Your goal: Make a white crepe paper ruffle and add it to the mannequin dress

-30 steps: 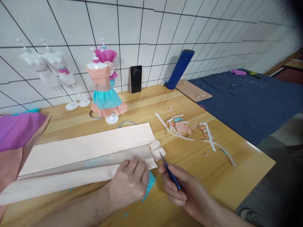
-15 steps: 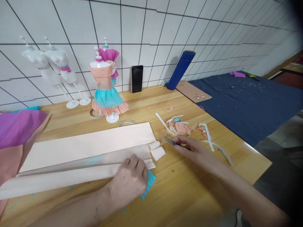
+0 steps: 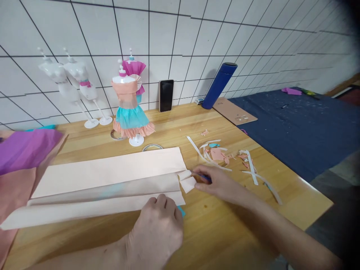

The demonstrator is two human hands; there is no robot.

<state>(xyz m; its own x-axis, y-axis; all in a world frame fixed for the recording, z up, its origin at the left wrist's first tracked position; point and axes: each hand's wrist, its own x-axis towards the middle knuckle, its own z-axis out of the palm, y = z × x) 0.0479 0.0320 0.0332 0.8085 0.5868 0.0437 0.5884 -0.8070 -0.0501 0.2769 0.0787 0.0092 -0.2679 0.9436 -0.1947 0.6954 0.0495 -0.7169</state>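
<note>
**Pale cloth point(image 3: 112, 168) lay on our table point(image 3: 208, 227)**

Our left hand point(image 3: 159, 230) curled at its near edge, probably steadying it (fingertips hidden; we couldn't tell its grip); our right hand point(image 3: 216, 183) clasped a blue tool point(image 3: 206, 177) beside pale scraps point(image 3: 188, 184).

Head camera: up above, peering forward and down!
Left hand point(image 3: 160, 232): close in
Counter point(image 3: 209, 228): just below
Wall point(image 3: 213, 35): ahead, beyond
</note>
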